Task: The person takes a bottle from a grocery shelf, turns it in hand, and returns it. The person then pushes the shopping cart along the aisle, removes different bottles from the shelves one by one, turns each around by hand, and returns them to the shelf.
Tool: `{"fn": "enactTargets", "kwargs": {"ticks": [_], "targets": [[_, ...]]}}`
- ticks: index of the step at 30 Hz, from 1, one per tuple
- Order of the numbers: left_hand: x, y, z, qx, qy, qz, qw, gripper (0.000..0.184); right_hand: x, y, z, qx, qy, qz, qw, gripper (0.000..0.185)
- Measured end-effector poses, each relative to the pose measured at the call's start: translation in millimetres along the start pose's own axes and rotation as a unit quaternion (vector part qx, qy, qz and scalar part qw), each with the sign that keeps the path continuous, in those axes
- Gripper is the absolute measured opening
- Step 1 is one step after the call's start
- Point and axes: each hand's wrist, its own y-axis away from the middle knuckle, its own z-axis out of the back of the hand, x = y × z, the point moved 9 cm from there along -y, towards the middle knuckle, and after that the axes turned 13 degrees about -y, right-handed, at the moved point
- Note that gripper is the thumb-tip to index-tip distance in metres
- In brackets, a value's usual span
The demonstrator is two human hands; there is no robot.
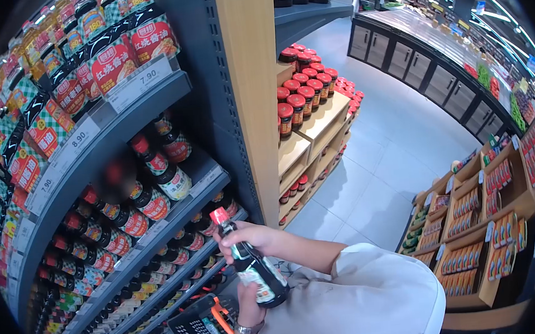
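Note:
A dark soy sauce bottle (260, 271) with a red cap and a green-and-white label is held tilted in front of my body. My right hand (248, 239) is closed around its neck and shoulder, just under the cap. Lower down, my left hand (250, 309), with a metal watch on the wrist, grips the bottle near its base. Beneath my left hand is a black shopping basket (189, 330) with an orange handle (221, 315) and a green package inside.
Shelves (118, 109) with rows of sauce bottles and price tags rise on my left. A wooden post (250, 93) stands at their end. Beyond it, red-lidded jars (305, 92) fill a wooden stand. Packaged goods (469, 258) lie in bins at right, across the tiled floor (375, 177).

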Motion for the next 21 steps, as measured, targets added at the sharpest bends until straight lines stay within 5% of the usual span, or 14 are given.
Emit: {"fn": "enactTargets", "kwargs": {"ticks": [2, 5, 10, 14, 21], "targets": [[-4, 4, 0, -0.089, -0.075, -0.019, 0.993, 0.039, 9, 13, 9, -0.020, 0.052, -0.011, 0.998, 0.024], [1, 3, -14, -0.106, -0.104, -0.006, 0.989, 0.042, 11, 25, 11, 0.037, -0.051, -0.029, 0.998, 0.021], [14, -13, -31, -0.090, 0.035, -0.006, 0.995, 0.060, 13, 35, 20, 0.205, -0.290, -0.103, 0.929, 0.022], [48, -25, -78, 0.026, 0.125, 0.110, 0.986, 0.090, 10, 42, 12, 0.304, -0.406, -0.143, 0.850, 0.021], [53, -25, -79, -0.065, 0.193, 0.078, 0.976, 0.078, -3, 42, 35, 0.180, -0.321, -0.157, 0.916, 0.019]]}}
